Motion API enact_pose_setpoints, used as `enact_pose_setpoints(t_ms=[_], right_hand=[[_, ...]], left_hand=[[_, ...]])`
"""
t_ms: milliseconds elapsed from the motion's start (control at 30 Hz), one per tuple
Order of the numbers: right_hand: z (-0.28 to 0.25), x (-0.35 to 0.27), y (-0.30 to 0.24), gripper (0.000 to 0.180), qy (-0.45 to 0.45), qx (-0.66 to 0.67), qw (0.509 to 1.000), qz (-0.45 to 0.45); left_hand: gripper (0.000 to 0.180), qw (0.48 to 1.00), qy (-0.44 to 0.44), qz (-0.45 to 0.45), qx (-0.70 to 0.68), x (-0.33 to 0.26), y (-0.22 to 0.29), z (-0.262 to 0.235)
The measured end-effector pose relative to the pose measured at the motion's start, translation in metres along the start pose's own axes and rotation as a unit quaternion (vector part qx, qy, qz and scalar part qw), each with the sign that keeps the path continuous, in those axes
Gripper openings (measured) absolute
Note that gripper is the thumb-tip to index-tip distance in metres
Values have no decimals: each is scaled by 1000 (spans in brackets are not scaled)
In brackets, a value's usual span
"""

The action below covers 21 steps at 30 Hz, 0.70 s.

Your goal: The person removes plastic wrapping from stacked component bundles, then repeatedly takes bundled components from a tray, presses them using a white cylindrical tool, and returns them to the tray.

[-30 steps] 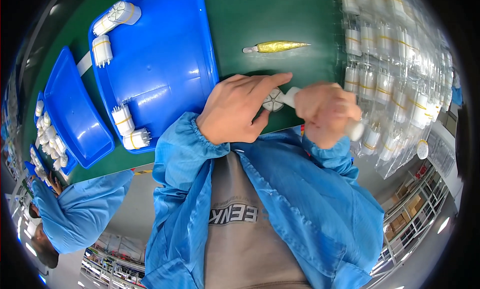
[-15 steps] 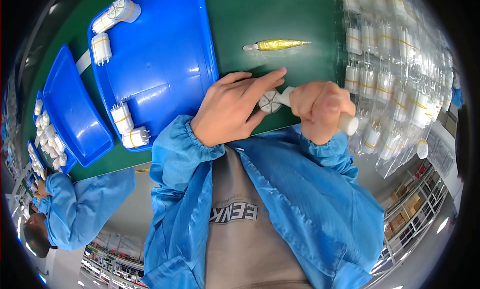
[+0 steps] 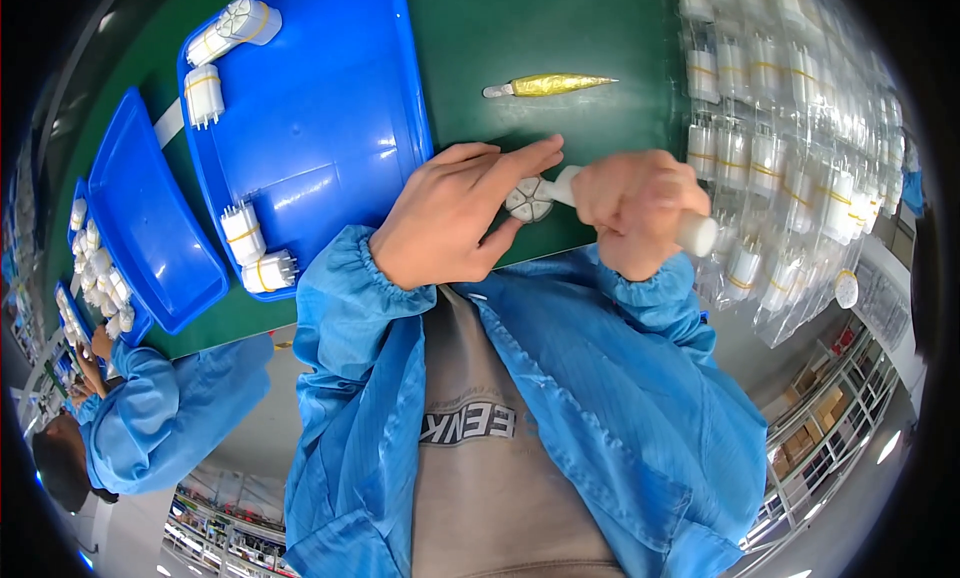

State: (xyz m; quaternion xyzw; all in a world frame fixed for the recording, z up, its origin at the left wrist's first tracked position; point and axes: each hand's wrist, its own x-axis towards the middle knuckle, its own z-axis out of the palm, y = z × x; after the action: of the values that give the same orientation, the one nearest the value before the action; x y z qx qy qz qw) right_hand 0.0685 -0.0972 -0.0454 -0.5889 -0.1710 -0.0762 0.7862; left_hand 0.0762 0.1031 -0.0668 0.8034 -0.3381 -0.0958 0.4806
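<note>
Green bench, near edge running just body-side of both hands. Left hand: grip curled round the left side of a white bundle, thumb on the near side, forefinger along the far side. Bundle's segmented round face points up at the camera, so long axis reads roughly upright. Right hand: grip wrapped in a fist on a white rod, middle hidden by the fingers. Key relation: bundle sits left of the right fist, and the rod's inner end reaches its right rim. Touching or only overlapping in view, can't tell. Rod slants rightward and a bit toward the body. Left hand is the nearer one to the bundle.

Edges: bench edge close on the body side, big blue tray just left of the left hand with five banded bundles in it, bagged bundles off to the right. Room to move is beyond the hands, up to the yellow tool lying crosswise. Further left: small blue tray, then a co-worker in blue. Shelves far right, past the bagged bundles.
</note>
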Motion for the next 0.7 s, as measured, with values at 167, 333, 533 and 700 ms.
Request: enact_pose_setpoints(t_ms=[167, 333, 533, 700], right_hand=[[10, -8, -1, 25, 19, -155, 986, 52], [7, -14, 3, 28, -6, -225, 974, 8], [6, -1, 4, 42, 31, 44, 998, 18], [4, -6, 9, 29, 46, -132, 989, -42]], left_hand=[[82, 1000, -12, -17, -16, 2, 5, 0], [84, 995, 55, -25, 75, -5, 0, 1], [83, 997, 60, -29, 29, -7, -3, 1], [80, 999, 32, -19, 23, 4, 2, -1]])
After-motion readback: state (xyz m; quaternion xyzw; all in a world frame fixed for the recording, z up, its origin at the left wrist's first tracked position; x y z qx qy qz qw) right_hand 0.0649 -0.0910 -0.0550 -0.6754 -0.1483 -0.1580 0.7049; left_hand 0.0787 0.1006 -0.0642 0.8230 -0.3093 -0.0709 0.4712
